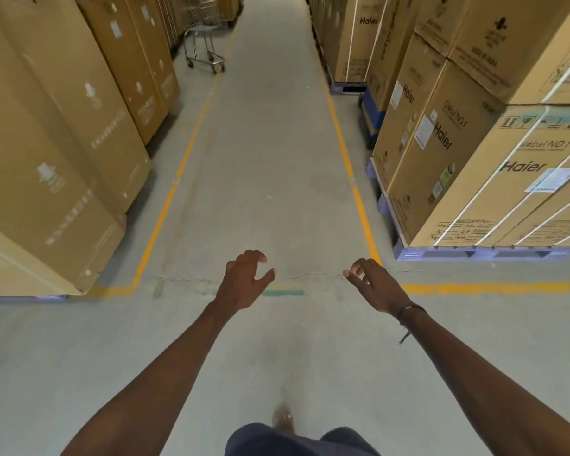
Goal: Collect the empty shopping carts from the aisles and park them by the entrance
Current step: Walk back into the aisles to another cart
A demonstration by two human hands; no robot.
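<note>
The left hand (242, 281) hung out in front with its fingers loosely curled, holding nothing. The right hand (374, 284) matched it, fingers relaxed and bent, a dark band (410, 309) on its wrist. Both hovered over the floor (277, 159) at the aisle's near end, where yellow lines (346, 153) ran along each edge. The cart (203, 37) stood far up the aisle by its left edge, beside tall boxes (63, 126). More boxes sat on pallets (474, 253) along the right edge.

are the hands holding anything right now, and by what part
Nothing is held. The left hand and right hand hang empty over the floor; the shopping cart stands far up the aisle, untouched.
</note>
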